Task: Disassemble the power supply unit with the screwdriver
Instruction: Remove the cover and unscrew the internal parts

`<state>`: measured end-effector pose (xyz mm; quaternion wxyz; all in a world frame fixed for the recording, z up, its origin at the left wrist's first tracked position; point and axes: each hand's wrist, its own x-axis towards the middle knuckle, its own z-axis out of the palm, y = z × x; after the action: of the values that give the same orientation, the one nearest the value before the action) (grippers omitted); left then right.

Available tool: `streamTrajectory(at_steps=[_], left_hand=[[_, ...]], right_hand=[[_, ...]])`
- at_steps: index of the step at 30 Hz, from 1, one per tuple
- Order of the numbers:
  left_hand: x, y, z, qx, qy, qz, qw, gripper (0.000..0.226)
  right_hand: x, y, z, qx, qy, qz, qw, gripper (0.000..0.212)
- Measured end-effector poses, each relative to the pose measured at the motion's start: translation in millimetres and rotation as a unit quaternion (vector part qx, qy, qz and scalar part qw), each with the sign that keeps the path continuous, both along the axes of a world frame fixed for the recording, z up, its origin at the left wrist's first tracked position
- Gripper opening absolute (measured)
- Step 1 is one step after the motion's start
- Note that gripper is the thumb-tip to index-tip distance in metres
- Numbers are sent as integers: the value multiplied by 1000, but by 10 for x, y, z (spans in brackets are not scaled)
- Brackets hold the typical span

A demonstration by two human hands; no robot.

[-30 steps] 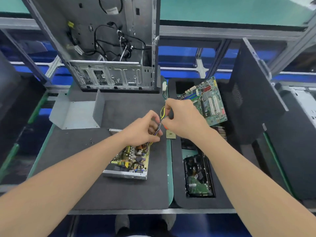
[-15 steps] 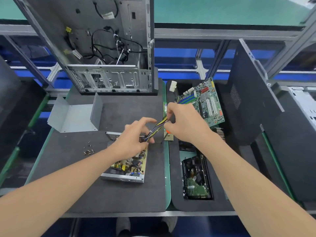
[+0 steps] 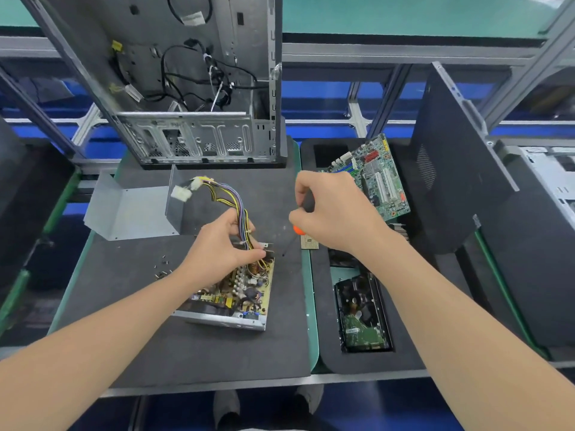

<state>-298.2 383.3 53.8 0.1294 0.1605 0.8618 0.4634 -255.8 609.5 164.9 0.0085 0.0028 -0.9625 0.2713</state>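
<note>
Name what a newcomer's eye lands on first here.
The hands at mid-mat: the left hand grips the wires rising from the open PSU, and the right hand holds a screwdriver just right of it. A gutted PC case stands behind, with a motherboard to the right.

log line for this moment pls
left hand: grips cable bundle | right hand: holds screwdriver | power supply unit: open, board exposed
</note>
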Motion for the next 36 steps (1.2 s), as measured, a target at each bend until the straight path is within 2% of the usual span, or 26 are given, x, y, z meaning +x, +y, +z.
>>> streamTrajectory(at_steps=[12, 32, 34, 36], left_hand=[[-64, -120, -66, -34, 34, -104, 993, 47], [-105, -150, -138, -56, 47, -124, 990, 46], [-107, -152, -149, -57, 45, -126, 989, 45], [-115, -149, -150, -53, 42, -127, 990, 45]], right_hand=[[59, -352, -105, 36, 9, 28, 999, 11], [-11, -460, -171, 54, -11, 30, 998, 12], [-30, -462, -158, 63, -17, 55, 996, 13], [-65, -463, -116, 72, -32, 121, 990, 15]])
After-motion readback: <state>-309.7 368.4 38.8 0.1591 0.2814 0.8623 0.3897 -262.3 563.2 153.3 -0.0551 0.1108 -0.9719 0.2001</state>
